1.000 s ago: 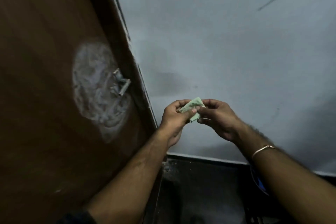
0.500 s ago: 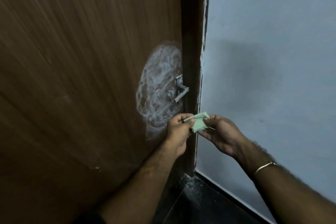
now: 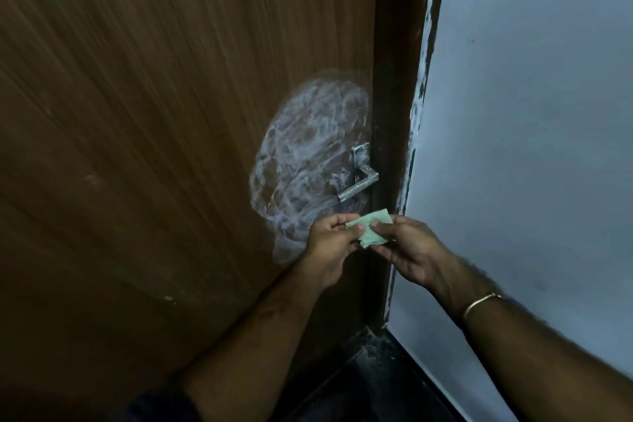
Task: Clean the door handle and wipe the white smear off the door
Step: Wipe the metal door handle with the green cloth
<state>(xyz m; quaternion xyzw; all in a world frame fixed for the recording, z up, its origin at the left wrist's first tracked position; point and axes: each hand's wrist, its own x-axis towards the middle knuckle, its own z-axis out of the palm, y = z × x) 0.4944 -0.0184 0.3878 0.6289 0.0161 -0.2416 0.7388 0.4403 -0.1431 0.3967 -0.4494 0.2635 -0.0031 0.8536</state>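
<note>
Door handle (image 3: 358, 178) and white smear (image 3: 308, 161) await a first wipe as a small green cloth (image 3: 371, 231) is readied just below them.

Left to right: the brown wood-grain door (image 3: 137, 147) carries the swirled smear, which spreads left of and below the metal lever near the door's right edge; nothing yet touches either. The left hand (image 3: 330, 243) pinches the cloth's left end with curled fingers, and the right hand (image 3: 411, 252), a thin bangle (image 3: 481, 301) at its wrist, grips the other end. They appear to be folding the cloth; the next move would be pressing it flat on the smear. Beyond the dark door frame (image 3: 394, 113) stands a pale blue wall (image 3: 531, 147) above a dark floor (image 3: 376, 387).
</note>
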